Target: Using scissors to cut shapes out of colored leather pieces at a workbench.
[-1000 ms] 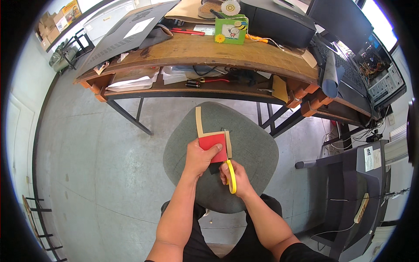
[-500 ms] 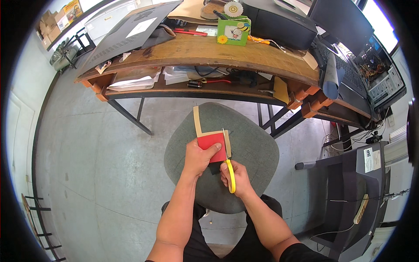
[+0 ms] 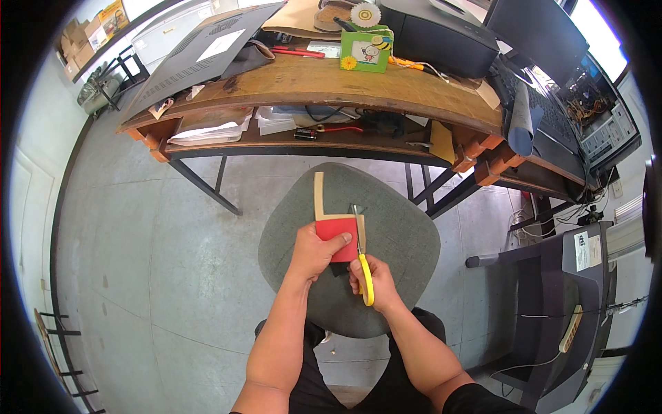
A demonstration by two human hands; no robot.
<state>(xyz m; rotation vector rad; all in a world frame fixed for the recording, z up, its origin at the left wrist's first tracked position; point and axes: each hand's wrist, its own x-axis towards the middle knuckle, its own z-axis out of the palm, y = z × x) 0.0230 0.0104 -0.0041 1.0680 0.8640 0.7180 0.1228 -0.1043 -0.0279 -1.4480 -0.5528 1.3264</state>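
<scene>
My left hand (image 3: 314, 254) grips a red square piece (image 3: 332, 232), its thumb pressed flat on top. A tan, paper-like sheet (image 3: 336, 217) borders the red square along the far and right sides, with a narrow strip (image 3: 318, 193) reaching away from its far left corner. In my right hand (image 3: 380, 281) are scissors with yellow handles (image 3: 367, 281). Their blades lie along the red square's right edge, over the tan border. Both hands work above a grey-green fabric seat (image 3: 407, 248). A small dark piece (image 3: 338, 270) shows below the red square, partly hidden by my hands.
Beyond the seat stands a wooden desk (image 3: 289, 79) with a shelf of papers (image 3: 214, 131) beneath. A green decorated holder (image 3: 366, 52), a black printer-like box (image 3: 438, 38) and a monitor (image 3: 538, 34) sit on it. A dark cabinet-like unit (image 3: 545, 297) stands right.
The red square and tan sheet have shifted slightly right and nearer to me, turning a little clockwise. My left hand moved with them; the scissors stay at the right edge.
</scene>
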